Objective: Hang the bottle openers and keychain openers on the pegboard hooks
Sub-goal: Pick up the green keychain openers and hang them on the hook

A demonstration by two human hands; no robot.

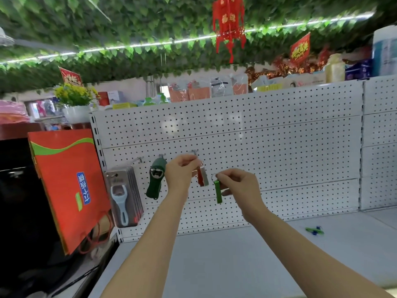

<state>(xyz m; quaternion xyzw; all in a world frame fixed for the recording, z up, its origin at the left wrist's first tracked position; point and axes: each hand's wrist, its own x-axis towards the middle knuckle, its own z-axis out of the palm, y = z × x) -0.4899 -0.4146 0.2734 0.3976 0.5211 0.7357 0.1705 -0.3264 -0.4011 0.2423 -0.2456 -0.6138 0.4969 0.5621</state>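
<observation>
A: Which step is this?

B: Hanging the keychain openers, I judge. The left hand (180, 168) is up at a hook (195, 152) on the pegboard (279, 147), fingers curled and pinching the top of the red opener (200, 177) and silver opener (205, 176) that hang there. The right hand (234, 181) pinches the ring of the green opener (218, 191), which dangles just right of that pair, in front of the board.

A: What's already up?

B: The carded openers (120, 196) on the leftmost hook, and the dark green opener (155, 179) on the next.

A: And next?

B: Probably thread the green ring over the hook tip. That calls for a small lift and shift left, with the ring turned square to the tip. Whether the left hand must let go first, I cannot tell.

A: Room?

B: Bare board to the right, and open shelf (236, 265) below. A green and blue piece (314, 230) lies on it, well apart. The orange bag (68, 181) stands at the board's left edge, away from both hands.
</observation>
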